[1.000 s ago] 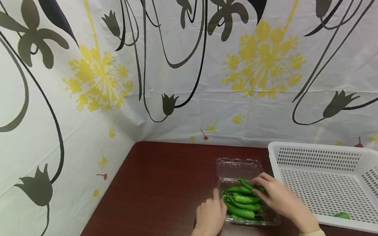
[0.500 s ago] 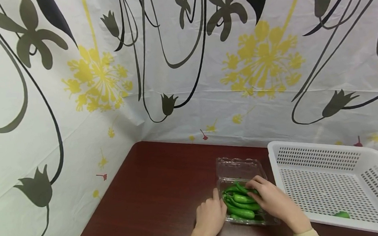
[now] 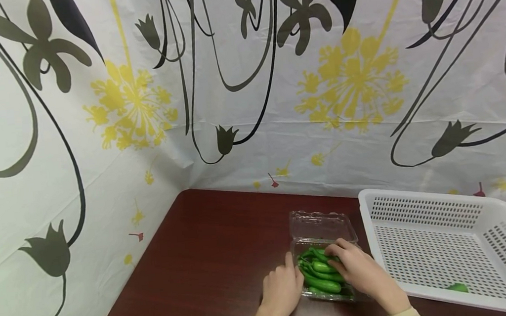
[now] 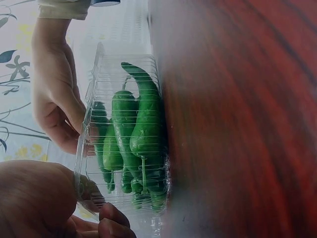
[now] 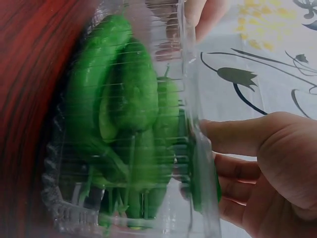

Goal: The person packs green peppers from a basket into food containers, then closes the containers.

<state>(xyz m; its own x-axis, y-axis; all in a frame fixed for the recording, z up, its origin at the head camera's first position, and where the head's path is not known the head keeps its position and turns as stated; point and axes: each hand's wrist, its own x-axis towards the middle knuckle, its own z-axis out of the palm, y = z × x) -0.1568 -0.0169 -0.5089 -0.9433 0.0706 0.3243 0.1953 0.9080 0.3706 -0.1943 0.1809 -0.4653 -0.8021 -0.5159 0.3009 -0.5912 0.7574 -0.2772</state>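
Note:
A clear plastic clamshell container [image 3: 328, 298] stands on the table with its lid [image 3: 321, 226] folded back, filled with several green chili peppers [image 3: 324, 285]. My left hand [image 3: 281, 287] holds the container's left side, its index finger pointing forward along the wall. In the left wrist view, some of its curled fingertips [image 4: 115, 223] show beside the plastic. My right hand [image 3: 360, 268] reaches over the right rim and pinches a green chili pepper [image 5: 200, 181] on top of the pile. That pepper is partly hidden by the fingers and the rim.
To the right stands a white perforated basket [image 3: 416, 195], with a green pepper [image 3: 458, 287] inside near its front wall. Dark red wooden tabletop [image 3: 198, 261] extends to the left. A patterned sheet [image 3: 249, 103] hangs behind and at the left.
My right hand has moved left and slightly down, lowering the raised pepper onto the others in the container. The left hand has stayed in place.

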